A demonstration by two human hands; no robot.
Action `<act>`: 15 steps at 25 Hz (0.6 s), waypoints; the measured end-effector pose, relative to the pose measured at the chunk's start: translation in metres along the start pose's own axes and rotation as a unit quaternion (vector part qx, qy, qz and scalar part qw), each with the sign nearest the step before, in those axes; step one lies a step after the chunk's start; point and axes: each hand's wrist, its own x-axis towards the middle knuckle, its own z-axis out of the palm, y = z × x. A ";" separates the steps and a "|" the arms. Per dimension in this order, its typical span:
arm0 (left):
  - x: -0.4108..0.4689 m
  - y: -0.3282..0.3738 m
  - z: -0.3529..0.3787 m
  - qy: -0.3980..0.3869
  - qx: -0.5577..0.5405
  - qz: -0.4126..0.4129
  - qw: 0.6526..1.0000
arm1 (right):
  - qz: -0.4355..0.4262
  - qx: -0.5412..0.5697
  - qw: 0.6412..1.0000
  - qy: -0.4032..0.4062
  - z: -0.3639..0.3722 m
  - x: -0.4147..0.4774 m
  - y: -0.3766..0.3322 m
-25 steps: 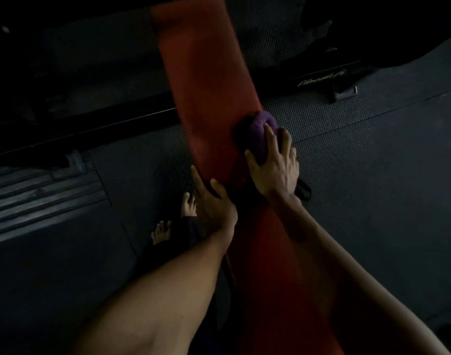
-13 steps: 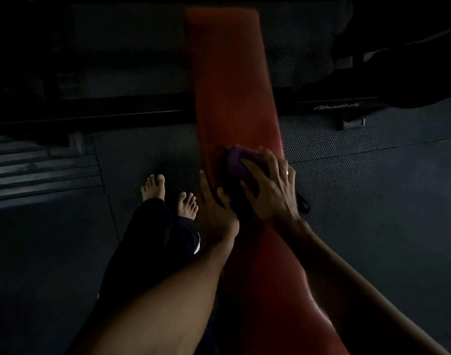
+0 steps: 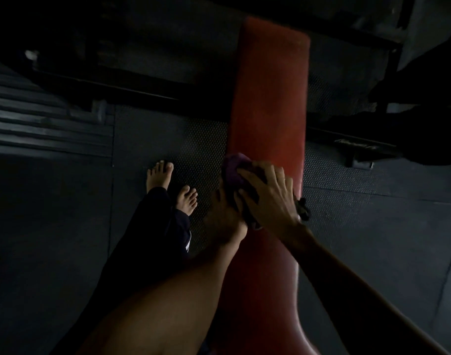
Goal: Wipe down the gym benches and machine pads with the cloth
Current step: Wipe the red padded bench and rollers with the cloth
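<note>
A long red padded bench [image 3: 269, 98] runs from the bottom of the view up to the top centre. A bunched purple cloth [image 3: 233, 169] lies on the pad near its left edge. My right hand [image 3: 268, 196] presses down on the cloth with fingers spread over it. Just to the left, my left hand [image 3: 224, 217] rests on the pad's left edge, fingers apart, touching the cloth's near side. Part of the cloth is hidden under my right hand.
My two bare feet [image 3: 173, 185] stand on the dark rubber floor left of the bench. A black adjustment knob [image 3: 304, 208] sticks out on the bench's right side. Dark machine frames [image 3: 360, 147] cross behind the bench; ribbed matting [image 3: 40, 124] lies at the left.
My right hand has drawn the cloth across the pad from its right edge toward its left edge and nearer to me. My left hand stays on the left edge. The view has shifted.
</note>
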 end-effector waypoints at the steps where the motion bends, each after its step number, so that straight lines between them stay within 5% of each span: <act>1: 0.001 -0.005 0.008 0.014 -0.014 0.020 1.000 | 0.015 -0.023 1.000 0.005 0.001 0.017 -0.004; 4: 0.024 -0.022 0.016 0.003 0.073 0.063 0.995 | 0.039 -0.083 0.995 -0.034 0.003 0.081 -0.028; 5: 0.006 -0.011 0.001 0.018 0.025 0.046 0.998 | 0.046 -0.107 0.991 -0.065 0.003 0.102 -0.039; 8: -0.152 0.105 -0.100 0.010 -0.092 0.003 0.996 | 0.035 -0.202 0.972 -0.116 -0.003 0.131 -0.059; 10: -0.246 0.181 -0.131 -0.104 -0.151 0.015 0.983 | 0.016 -0.219 0.968 -0.117 -0.012 0.112 -0.060; 12: -0.309 0.197 -0.091 -0.042 -0.130 0.084 0.987 | 0.018 -0.211 0.970 -0.121 -0.021 0.080 -0.056; 13: -0.315 0.190 -0.059 -0.076 -0.156 0.115 0.978 | 0.022 -0.211 0.968 -0.132 -0.025 0.068 -0.055; 14: -0.303 0.179 -0.044 0.025 -0.125 0.110 0.986 | 0.028 -0.217 0.965 -0.145 -0.027 0.064 -0.055; 15: -0.300 0.177 -0.041 0.042 -0.143 0.096 0.984 | 0.032 -0.222 0.962 -0.155 -0.028 0.069 -0.054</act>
